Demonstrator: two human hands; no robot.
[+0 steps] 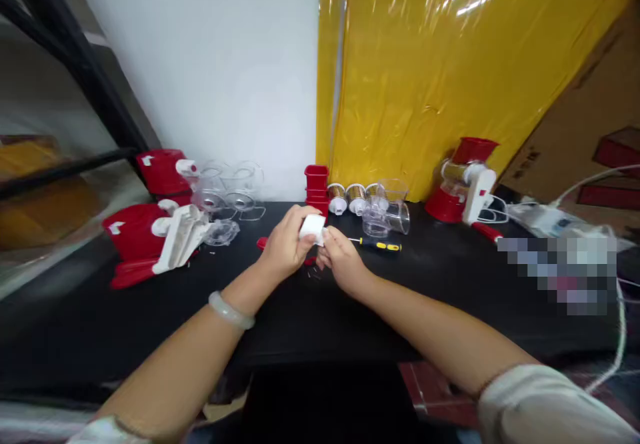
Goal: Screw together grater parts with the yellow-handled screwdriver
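Both my hands meet over the middle of the black table [310, 317]. My left hand [286, 244] is closed round a small white plastic part [313, 227], held a little above the surface. My right hand [343, 257] is closed beside it, its fingertips pinched against the part's right side. A red piece [262, 242] lies just behind my left hand. A screwdriver with a black and yellow handle [381, 246] lies on the table just right of my right hand. A few small dark bits [314, 273] lie under my hands.
Red and white appliance parts [150, 237] and clear plastic pieces [230, 194] lie at the left. A red cup [317, 184], metal drums [347, 197] and a clear jug [385, 217] stand behind. An assembled red and white appliance [465, 181] and cables [550, 221] sit right.
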